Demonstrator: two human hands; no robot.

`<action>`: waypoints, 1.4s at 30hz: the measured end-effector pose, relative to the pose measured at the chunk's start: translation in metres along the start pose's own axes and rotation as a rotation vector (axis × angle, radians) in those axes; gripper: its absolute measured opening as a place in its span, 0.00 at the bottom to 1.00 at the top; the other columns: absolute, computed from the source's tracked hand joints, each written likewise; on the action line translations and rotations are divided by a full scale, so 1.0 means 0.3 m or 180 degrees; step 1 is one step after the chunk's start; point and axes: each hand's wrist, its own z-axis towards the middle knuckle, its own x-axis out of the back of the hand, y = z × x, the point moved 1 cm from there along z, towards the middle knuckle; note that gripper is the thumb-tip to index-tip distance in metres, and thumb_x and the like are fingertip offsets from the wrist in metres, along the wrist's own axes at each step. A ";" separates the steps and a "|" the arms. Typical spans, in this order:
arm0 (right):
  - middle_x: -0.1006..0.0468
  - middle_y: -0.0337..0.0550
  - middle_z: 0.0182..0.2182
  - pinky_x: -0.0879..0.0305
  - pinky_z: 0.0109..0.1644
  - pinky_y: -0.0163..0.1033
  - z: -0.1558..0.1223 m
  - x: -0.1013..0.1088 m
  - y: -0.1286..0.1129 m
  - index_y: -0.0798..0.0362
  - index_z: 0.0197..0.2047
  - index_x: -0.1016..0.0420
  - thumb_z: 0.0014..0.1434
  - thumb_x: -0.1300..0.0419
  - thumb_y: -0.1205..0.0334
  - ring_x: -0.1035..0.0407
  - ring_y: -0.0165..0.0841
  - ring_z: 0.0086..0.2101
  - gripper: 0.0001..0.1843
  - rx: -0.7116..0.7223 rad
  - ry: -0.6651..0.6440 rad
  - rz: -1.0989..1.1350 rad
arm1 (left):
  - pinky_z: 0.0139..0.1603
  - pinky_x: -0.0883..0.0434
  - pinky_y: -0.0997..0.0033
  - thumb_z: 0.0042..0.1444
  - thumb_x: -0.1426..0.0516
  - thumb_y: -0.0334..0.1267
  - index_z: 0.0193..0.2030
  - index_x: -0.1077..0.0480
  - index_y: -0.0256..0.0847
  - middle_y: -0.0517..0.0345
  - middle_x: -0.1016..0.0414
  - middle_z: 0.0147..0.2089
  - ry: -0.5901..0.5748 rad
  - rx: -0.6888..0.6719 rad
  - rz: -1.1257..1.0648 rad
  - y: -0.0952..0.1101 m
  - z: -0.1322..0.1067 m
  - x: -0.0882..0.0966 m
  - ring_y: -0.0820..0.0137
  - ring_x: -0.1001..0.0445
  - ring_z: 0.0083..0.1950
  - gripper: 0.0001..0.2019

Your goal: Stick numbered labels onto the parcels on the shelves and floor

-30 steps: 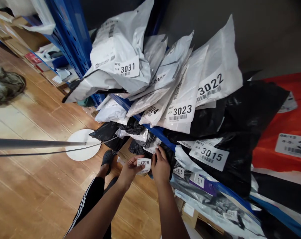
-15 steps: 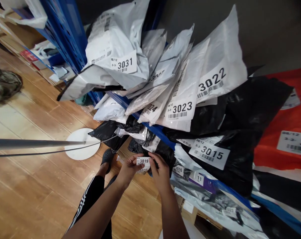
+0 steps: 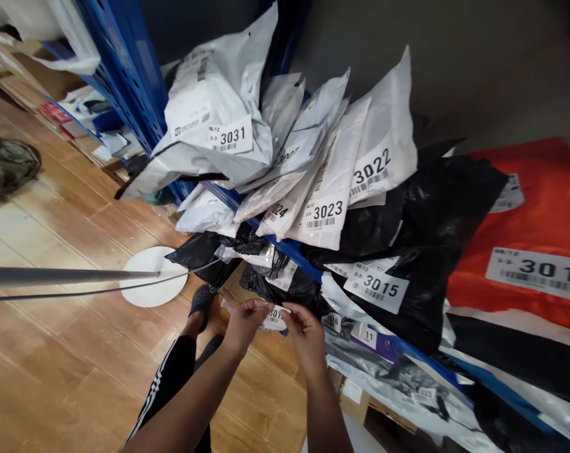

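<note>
A small white number label point(image 3: 272, 323) is stretched between my two hands, low in front of the shelf; its printed number is partly covered by fingers. My left hand point(image 3: 247, 324) pinches the label near its upper left edge with the fingertips. On the other side, my right hand point(image 3: 307, 333) grips the right edge between thumb and fingers. Just behind them lies a black plastic parcel point(image 3: 261, 286) with a white label. Beside my right hand is a parcel labelled 3016 point(image 3: 332, 322).
White mailer bags numbered 3031 point(image 3: 219, 94), 3023 point(image 3: 332, 182) and 3022 point(image 3: 384, 138) lean on the blue rack. A black bag marked 3015 point(image 3: 426, 251) and an orange bag point(image 3: 516, 214) sit to the right. A pole with a white round base point(image 3: 143, 292) stands at left.
My fingers have shifted along the label's top edge, and the label now tilts and shows less of its number. The view has turned slightly, so the right-hand parcels appear further left.
</note>
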 end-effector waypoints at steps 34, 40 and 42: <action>0.22 0.44 0.30 0.33 0.31 0.34 0.007 0.002 -0.066 0.52 0.31 0.23 0.55 0.42 0.54 0.28 0.33 0.30 0.11 0.0668 0.0143 -0.0619 | 0.24 0.38 0.76 0.29 0.31 0.50 0.18 0.35 0.38 0.65 0.33 0.17 -0.0077 -0.0464 0.0282 0.009 -0.025 -0.001 0.77 0.38 0.20 0.21; 0.23 0.43 0.28 0.34 0.32 0.35 0.014 -0.027 -0.066 0.52 0.31 0.25 0.57 0.45 0.54 0.30 0.33 0.30 0.12 0.0897 0.0150 -0.1026 | 0.19 0.44 0.77 0.40 0.38 0.58 0.19 0.40 0.40 0.66 0.38 0.15 0.0291 -0.0684 0.0625 -0.061 0.024 0.019 0.77 0.41 0.18 0.23; 0.23 0.43 0.28 0.35 0.32 0.35 0.021 -0.035 -0.060 0.52 0.31 0.26 0.58 0.45 0.54 0.30 0.33 0.29 0.13 0.0889 0.0248 -0.1086 | 0.21 0.40 0.76 0.38 0.35 0.55 0.24 0.34 0.39 0.64 0.31 0.18 0.0080 -0.0474 0.0529 -0.075 0.036 0.018 0.75 0.36 0.19 0.21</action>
